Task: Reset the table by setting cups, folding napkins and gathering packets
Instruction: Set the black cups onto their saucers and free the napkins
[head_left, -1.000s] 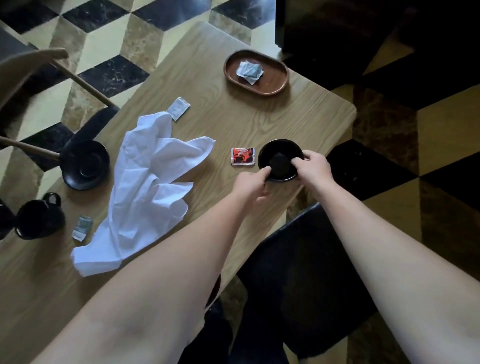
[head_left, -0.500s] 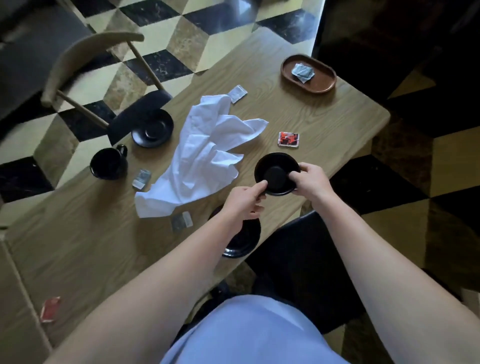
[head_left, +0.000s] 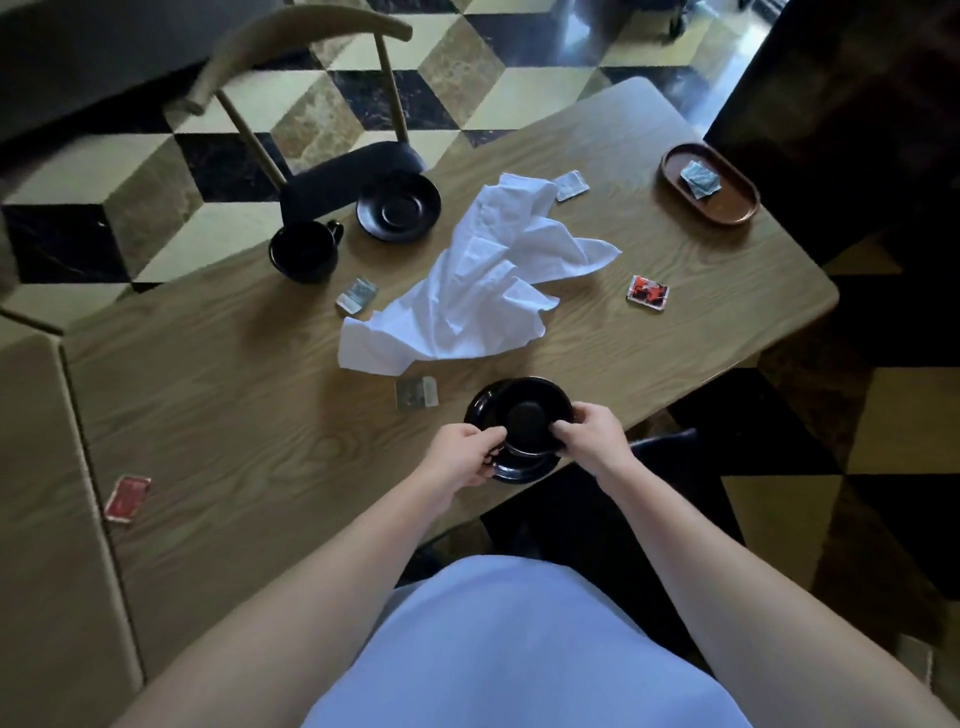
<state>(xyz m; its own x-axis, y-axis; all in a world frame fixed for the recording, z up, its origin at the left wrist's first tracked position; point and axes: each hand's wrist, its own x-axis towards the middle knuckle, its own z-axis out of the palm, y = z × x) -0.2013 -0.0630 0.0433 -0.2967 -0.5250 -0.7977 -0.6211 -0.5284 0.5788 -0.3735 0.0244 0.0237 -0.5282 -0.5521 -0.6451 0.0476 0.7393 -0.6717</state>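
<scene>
Black cup (head_left: 527, 413) held between both hands' grip, over saucer (head_left: 524, 470)

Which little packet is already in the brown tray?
The grey packet lies in the brown tray at the table's far right; every other packet sits loose on the table.

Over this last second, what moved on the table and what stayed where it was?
Both hands, left hand and right hand, carried the black cup from beside the red packet back along the near edge, onto the near saucer. Both keep their grip. Napkin, tray and far cup stayed.
</scene>
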